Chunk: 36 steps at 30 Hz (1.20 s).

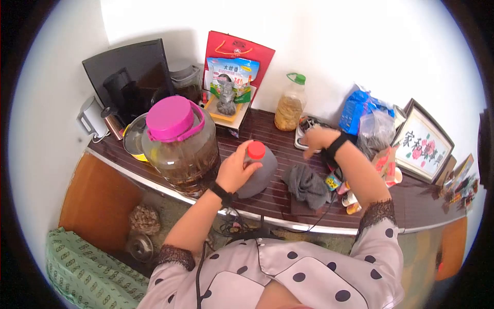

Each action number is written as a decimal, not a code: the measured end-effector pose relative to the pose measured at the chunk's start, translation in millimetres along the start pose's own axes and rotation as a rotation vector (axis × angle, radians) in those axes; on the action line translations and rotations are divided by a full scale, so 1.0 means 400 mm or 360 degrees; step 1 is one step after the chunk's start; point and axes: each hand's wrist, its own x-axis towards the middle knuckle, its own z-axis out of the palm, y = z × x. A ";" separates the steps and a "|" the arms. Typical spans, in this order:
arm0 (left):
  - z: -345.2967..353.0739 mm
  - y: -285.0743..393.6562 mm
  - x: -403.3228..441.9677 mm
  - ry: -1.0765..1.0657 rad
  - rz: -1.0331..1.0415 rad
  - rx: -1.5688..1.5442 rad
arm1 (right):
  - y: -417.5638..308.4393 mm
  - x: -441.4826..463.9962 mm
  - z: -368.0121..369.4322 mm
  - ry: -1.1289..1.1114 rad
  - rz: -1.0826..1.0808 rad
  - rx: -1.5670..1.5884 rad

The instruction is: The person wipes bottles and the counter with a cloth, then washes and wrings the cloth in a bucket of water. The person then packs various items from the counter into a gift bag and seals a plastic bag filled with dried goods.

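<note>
My left hand (232, 170) is closed round the upper part of a red-capped bottle (256, 150) near the middle of the desk. Below and beside it is a smooth grey rounded shape (263, 177); whether this is the bottle's own body I cannot tell. Further back, my right hand (320, 140) hangs with its fingers apart and pointing down, holding nothing that I can see. It is nearest to a small white tray-like item (301, 143) with dark things on it, partly hidden by the hand. A crumpled grey cloth (307, 186) lies between my arms.
Left of my left hand stands a big glass jar (180, 159) with a pink lid. A green-capped jug (289, 109) is at the back. Blue bags (354, 110), a framed picture (424, 141) and small bottles (351, 201) lie right. A cable (321, 219) crosses the desk's front edge.
</note>
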 end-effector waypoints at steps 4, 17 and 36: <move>-0.017 0.029 0.003 -0.0105 -0.0203 -0.0046 | 0.055 0.223 -0.274 0.1295 -0.0222 -0.0182; -0.038 0.046 0.021 -0.0254 -0.0363 -0.0104 | 0.087 0.678 -0.482 0.1993 0.0549 0.0139; -0.010 0.028 0.002 -0.0068 -0.0226 -0.0031 | 0.070 0.168 -0.645 0.2867 0.0051 0.0058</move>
